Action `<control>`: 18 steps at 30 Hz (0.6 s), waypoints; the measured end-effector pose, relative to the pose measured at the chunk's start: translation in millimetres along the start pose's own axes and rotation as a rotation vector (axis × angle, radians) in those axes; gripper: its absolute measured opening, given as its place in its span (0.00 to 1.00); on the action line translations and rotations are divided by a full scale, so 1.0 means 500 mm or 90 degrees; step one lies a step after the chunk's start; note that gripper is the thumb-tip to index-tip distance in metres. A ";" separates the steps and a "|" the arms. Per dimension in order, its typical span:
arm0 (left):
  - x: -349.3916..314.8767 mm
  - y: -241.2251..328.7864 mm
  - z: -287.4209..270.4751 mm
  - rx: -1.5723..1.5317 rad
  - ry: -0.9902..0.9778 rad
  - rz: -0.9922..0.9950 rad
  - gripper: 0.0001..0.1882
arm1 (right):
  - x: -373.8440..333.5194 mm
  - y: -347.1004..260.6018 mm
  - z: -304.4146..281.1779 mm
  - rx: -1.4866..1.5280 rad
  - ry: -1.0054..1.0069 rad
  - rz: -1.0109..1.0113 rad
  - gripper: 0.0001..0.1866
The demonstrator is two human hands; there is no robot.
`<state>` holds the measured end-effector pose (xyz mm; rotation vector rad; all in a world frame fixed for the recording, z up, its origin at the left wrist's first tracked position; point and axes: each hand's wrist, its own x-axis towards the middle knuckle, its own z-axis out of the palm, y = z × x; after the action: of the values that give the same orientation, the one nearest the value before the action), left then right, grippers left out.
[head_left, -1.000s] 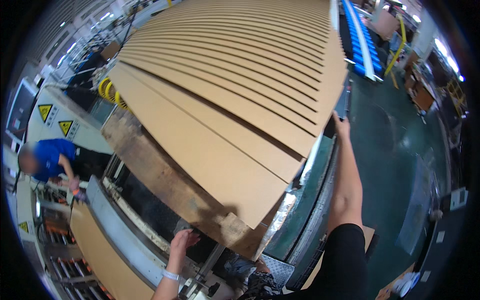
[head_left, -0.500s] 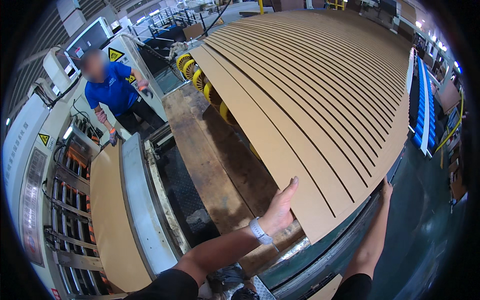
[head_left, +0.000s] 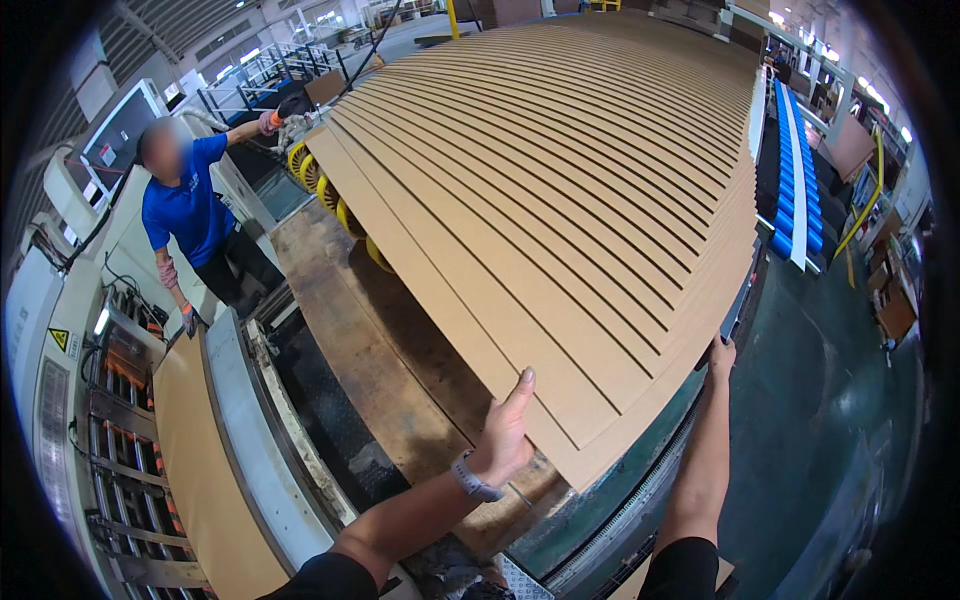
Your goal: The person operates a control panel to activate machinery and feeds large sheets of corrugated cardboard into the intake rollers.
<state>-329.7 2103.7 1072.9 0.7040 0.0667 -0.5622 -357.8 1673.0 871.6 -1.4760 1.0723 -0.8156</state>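
Note:
A broad fan of overlapping brown cardboard sheets spreads away from me, each sheet set back from its neighbour. My left hand grips the near left edge of the front sheet, thumb on top and fingers hidden beneath. At the right edge, my right hand is closed on the sheets' border, its fingers partly out of sight under them. Yellow wheels show beneath the far left edge of the fan.
A person in a blue shirt stands at the far left beside a machine. Another cardboard sheet lies on metal rollers at left. Worn brown boards lie below the fan. A blue roller conveyor runs along the right.
The view has swung, so the fan sits further left in it. Both my hands keep their hold. The other person has stretched one arm out toward the fan's far left corner.

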 end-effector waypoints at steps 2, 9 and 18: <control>-0.013 0.012 0.014 0.020 0.013 0.013 0.19 | 0.008 0.001 -0.002 0.001 0.003 0.017 0.28; -0.037 0.037 0.003 0.069 0.096 -0.080 0.20 | 0.015 -0.012 0.008 -0.022 -0.002 0.033 0.29; -0.070 0.028 -0.106 0.303 0.079 0.015 0.18 | 0.020 -0.020 0.019 -0.062 0.052 -0.023 0.32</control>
<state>-345.7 2162.2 1048.9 1.2020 0.0400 -0.5159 -343.6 1667.3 878.9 -1.5586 1.1629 -0.8665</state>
